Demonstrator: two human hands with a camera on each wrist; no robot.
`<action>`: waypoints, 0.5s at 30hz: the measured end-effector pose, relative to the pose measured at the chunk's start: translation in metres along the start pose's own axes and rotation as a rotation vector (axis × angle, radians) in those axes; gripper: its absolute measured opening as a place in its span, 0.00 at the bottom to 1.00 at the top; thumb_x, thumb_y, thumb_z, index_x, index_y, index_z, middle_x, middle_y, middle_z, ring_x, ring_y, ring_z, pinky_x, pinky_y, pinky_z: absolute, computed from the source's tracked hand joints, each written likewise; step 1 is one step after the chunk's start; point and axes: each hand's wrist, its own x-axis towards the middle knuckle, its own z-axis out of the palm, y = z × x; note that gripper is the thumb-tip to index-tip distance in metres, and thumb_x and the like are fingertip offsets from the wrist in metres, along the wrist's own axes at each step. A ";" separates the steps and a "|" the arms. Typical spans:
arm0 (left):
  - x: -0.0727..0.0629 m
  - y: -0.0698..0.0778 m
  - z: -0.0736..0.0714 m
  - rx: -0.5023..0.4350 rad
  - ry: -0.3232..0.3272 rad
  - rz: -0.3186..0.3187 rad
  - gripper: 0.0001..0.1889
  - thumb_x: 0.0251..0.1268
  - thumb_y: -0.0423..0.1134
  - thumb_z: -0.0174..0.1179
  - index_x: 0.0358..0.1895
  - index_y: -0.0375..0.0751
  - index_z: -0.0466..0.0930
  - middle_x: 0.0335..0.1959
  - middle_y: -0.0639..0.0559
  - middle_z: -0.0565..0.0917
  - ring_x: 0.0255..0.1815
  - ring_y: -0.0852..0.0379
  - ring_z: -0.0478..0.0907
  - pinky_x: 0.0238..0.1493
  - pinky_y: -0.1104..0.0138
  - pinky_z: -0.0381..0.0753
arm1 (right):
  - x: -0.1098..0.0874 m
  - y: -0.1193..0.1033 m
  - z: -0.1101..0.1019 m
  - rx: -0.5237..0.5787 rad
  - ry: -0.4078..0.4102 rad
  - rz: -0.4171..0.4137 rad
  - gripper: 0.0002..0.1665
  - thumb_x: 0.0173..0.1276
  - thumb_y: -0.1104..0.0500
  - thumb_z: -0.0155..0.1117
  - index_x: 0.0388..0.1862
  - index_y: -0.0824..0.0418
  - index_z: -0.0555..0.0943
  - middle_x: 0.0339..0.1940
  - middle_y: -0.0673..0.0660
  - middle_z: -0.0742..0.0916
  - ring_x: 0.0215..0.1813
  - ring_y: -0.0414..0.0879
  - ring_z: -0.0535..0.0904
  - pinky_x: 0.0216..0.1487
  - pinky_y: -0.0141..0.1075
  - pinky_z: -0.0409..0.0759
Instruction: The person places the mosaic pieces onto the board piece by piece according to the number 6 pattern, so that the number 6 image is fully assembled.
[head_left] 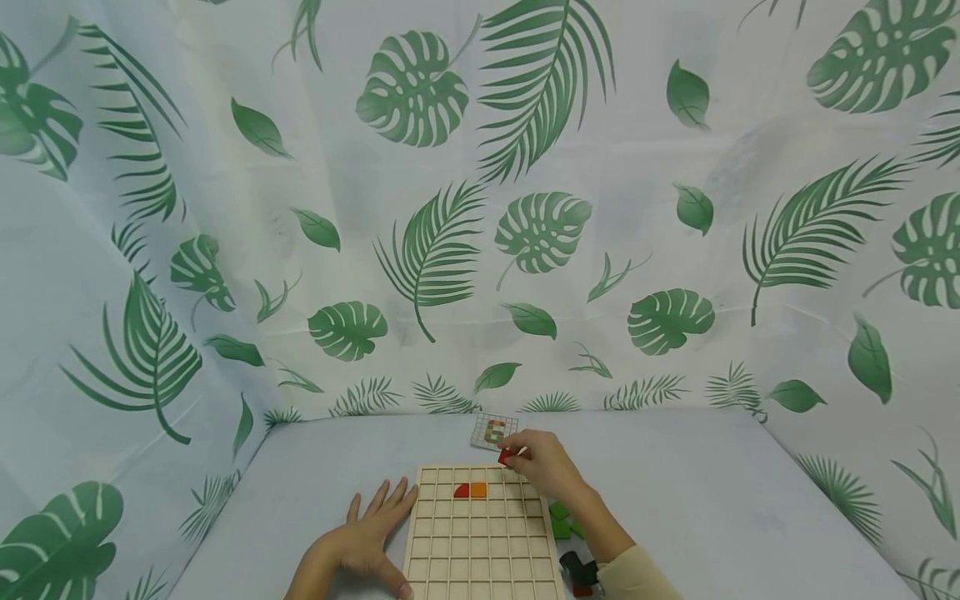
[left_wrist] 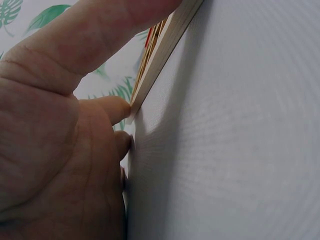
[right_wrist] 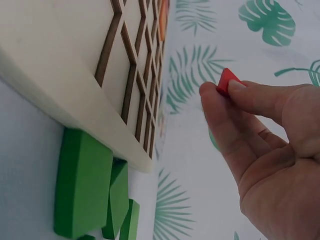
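Observation:
A wooden grid board (head_left: 474,546) lies on the table in front of me. In its second row sit a red rounded tile (head_left: 462,491) and, right beside it, an orange square tile (head_left: 478,490). Between thumb and forefinger my right hand (head_left: 545,462) pinches a small red tile (right_wrist: 228,80), held above the board's far right part. My left hand (head_left: 363,533) rests at the board's left side, fingers spread, with thumb and fingertips against its edge (left_wrist: 165,55).
Beyond the board lies a pattern card (head_left: 487,429) with a small coloured design on a grid. Several green pieces (head_left: 560,521) lie along the board's right edge, partly under my right forearm. A black object (head_left: 576,569) is near my right sleeve. A leaf-print cloth (head_left: 480,250) hangs behind.

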 end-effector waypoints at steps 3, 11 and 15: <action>-0.001 0.000 -0.001 -0.004 -0.002 -0.002 0.75 0.32 0.65 0.84 0.86 0.49 0.45 0.87 0.38 0.40 0.86 0.29 0.28 0.71 0.22 0.21 | 0.000 0.001 0.003 0.019 -0.019 -0.004 0.16 0.71 0.72 0.66 0.56 0.67 0.87 0.48 0.63 0.89 0.40 0.55 0.90 0.35 0.32 0.87; -0.003 0.004 -0.003 -0.010 -0.005 -0.005 0.75 0.34 0.62 0.85 0.86 0.47 0.45 0.87 0.37 0.40 0.86 0.28 0.29 0.71 0.22 0.21 | 0.000 0.004 0.011 -0.048 -0.046 -0.040 0.14 0.71 0.71 0.67 0.54 0.66 0.88 0.43 0.60 0.90 0.36 0.50 0.88 0.33 0.29 0.84; -0.003 0.004 -0.002 -0.012 -0.003 -0.009 0.75 0.33 0.62 0.85 0.86 0.47 0.45 0.87 0.37 0.40 0.86 0.29 0.28 0.71 0.22 0.20 | -0.001 0.003 0.012 -0.083 -0.059 -0.032 0.14 0.71 0.69 0.68 0.53 0.64 0.89 0.40 0.56 0.90 0.34 0.41 0.84 0.32 0.29 0.83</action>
